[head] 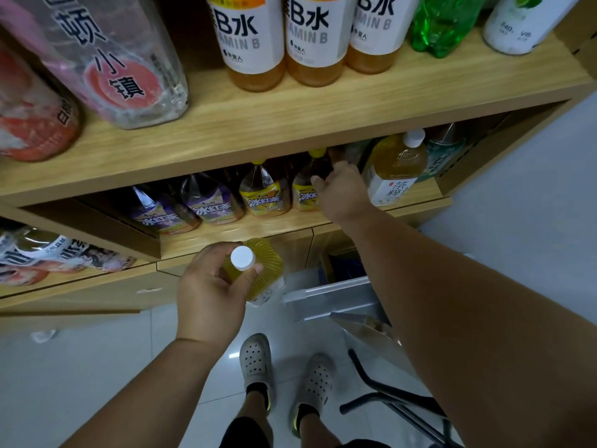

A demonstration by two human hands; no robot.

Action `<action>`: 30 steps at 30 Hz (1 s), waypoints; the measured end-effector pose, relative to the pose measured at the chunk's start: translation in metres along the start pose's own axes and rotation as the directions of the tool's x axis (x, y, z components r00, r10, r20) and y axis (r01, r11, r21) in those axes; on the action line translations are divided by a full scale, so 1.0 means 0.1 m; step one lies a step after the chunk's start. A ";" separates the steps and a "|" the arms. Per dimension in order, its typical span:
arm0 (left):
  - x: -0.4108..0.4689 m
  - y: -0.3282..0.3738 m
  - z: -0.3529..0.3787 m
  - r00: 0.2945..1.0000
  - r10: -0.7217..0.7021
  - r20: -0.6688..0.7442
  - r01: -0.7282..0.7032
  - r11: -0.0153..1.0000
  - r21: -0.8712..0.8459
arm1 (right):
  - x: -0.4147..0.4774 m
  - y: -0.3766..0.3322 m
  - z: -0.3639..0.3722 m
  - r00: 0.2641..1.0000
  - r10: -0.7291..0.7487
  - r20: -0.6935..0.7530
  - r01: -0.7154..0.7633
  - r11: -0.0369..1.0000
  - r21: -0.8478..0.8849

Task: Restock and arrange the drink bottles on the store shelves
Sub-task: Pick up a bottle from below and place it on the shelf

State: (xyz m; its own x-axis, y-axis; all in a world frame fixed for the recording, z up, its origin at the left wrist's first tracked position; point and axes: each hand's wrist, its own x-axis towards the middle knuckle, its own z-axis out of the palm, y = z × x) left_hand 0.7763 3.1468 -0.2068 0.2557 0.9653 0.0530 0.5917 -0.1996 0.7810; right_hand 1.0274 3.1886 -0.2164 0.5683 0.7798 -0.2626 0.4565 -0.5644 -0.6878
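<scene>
Fingers of my left hand (210, 295) clamp the neck of a white-capped yellow bottle (263, 273); those of my right hand (345, 192) curl round an iced-tea bottle (303, 185) on the shelf (258, 232).

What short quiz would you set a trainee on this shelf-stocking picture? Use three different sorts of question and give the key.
1. True or false: the left hand holds a white-capped bottle by its top.
2. The right hand grips a yellow-capped bottle standing: A in a fridge; B on the lower shelf; C on a table.
3. How many VITAMIN B bottles show to the left of the green bottle?

Key: 1 true; 2 B; 3 three.
</scene>
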 end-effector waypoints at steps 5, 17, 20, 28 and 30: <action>0.09 -0.04 0.08 1.000 0.012 0.025 -0.011 1.000 -0.012 | -0.17 0.23 0.22 0.996 0.090 0.004 -0.087 0.949 0.303; 0.31 -0.10 0.13 0.997 0.058 0.056 -0.057 0.998 -0.025 | 0.04 0.11 0.45 0.897 0.222 0.382 -0.401 0.048 0.915; 0.33 -0.07 0.09 0.996 0.073 0.051 -0.072 0.997 -0.014 | 0.03 0.14 0.43 0.894 0.251 0.371 -0.418 0.173 0.892; 0.21 0.30 -0.35 0.991 0.083 0.102 -0.077 0.995 -0.057 | -0.81 -0.15 0.23 0.913 0.175 0.368 -0.399 0.570 0.719; 0.11 0.45 -0.55 0.991 0.094 0.099 -0.088 0.994 -0.070 | -1.15 -0.33 0.12 0.918 0.104 0.382 -0.345 0.684 0.643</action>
State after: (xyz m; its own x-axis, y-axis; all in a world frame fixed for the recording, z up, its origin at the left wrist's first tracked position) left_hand 0.7637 3.1577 -0.1373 0.3849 0.9207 0.0645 0.5120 -0.2711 0.8151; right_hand 0.9389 3.1209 -0.1714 0.3080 0.7611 -0.5708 -0.3241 -0.4801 -0.8151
